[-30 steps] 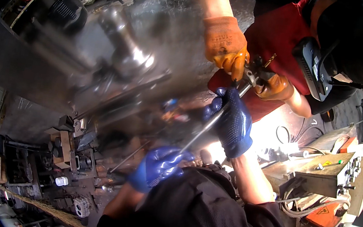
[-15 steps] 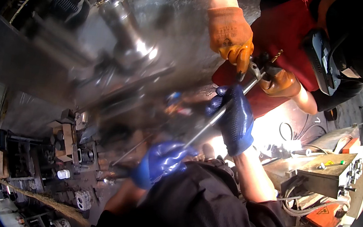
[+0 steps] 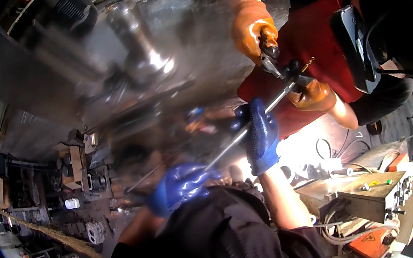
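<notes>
A long thin metal rod (image 3: pixel 225 151) slants from lower left to upper right. My left hand (image 3: pixel 181 186), in a blue glove, is closed round its lower part near my dark sleeve. Farther up, my right hand (image 3: pixel 262 139), also blue-gloved, wraps the rod. At the far end another person's orange-gloved hand (image 3: pixel 318 95) grips the rod. A gold-coloured drill bit (image 3: pixel 308 64) sticks out just above that hand. The person's other orange-gloved hand (image 3: pixel 254 30) holds pliers (image 3: pixel 271 66), whose jaws point toward the rod's end. Exactly how bit and rod join is hidden.
A large metal surface (image 3: pixel 194 27) fills the upper left, with a shiny cylinder (image 3: pixel 142 41) blurred on it. At right stands a machine with a control box (image 3: pixel 372 190) and cables. Boxes (image 3: pixel 70 167) and metal parts lie at lower left. The person wears a red apron (image 3: pixel 309 35).
The other person's pliers have turned and come away from the rod, leftward. My right hand has shifted slightly left along with the rod; my left hand has barely moved.
</notes>
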Tool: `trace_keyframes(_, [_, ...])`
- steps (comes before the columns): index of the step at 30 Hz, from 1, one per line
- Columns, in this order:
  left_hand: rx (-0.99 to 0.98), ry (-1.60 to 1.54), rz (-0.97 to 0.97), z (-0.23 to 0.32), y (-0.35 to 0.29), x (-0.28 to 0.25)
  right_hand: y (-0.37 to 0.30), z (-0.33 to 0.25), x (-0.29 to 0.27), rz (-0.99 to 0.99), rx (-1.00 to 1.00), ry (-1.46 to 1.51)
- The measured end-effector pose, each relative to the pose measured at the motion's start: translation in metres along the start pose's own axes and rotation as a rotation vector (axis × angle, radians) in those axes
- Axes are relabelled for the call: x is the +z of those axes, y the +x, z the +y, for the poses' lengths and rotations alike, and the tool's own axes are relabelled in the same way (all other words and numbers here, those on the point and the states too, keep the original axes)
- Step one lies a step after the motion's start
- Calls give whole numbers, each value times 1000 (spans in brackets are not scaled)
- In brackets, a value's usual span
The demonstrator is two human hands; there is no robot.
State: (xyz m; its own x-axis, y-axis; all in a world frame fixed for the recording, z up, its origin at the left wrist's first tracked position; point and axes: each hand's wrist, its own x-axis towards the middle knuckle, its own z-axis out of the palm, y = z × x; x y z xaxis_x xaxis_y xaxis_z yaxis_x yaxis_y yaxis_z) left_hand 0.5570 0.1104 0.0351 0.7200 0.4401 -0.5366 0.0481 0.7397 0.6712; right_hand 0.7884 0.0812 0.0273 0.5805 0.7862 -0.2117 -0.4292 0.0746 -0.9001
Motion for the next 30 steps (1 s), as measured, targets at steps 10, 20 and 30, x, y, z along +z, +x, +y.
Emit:
trace_keyframes(10, [93,-48,-103,-6,3,-8,1,4,3,32,-37,-37])
trace_keyframes(20, [160,55,-151,-4,3,-8,2,4,3,0,-47,-8])
trace_keyframes(30, [191,139,-144,-5,1,-10,-1,0,3,2,-19,-17])
